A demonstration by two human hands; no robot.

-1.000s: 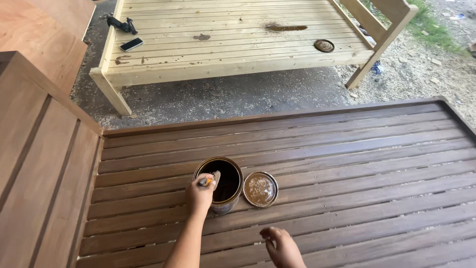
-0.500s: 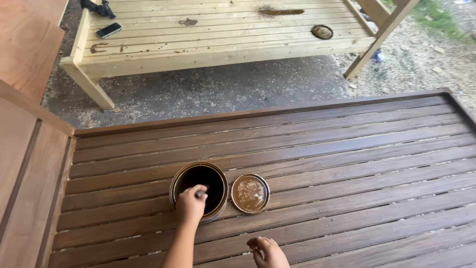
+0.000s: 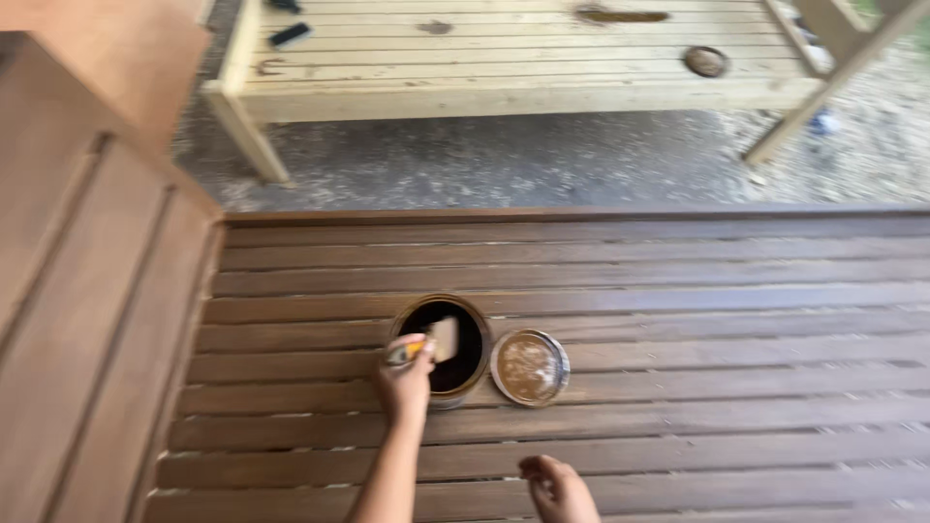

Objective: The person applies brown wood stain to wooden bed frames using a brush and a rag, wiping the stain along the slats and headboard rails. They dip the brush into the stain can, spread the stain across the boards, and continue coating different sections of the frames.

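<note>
My left hand (image 3: 405, 380) grips a small paintbrush (image 3: 434, 341) whose bristle end hangs over the open can of dark stain (image 3: 455, 351). The can stands on a dark brown slatted wooden surface (image 3: 678, 320). Its round lid (image 3: 529, 367) lies flat just right of the can, stained brown inside. My right hand (image 3: 557, 487) hovers low near the bottom edge, fingers loosely curled, holding nothing and touching nothing I can see.
A brown stained panel (image 3: 87, 310) rises at the left. Beyond the slats lies gravel ground (image 3: 504, 165) and an unpainted pale wooden frame (image 3: 504, 58) with a second lid (image 3: 705, 61) and dark small items (image 3: 289, 35) on it.
The view has shifted, so the can now sits nearer the middle. My left hand has lifted the brush, and its bristles now show above the can's opening.
</note>
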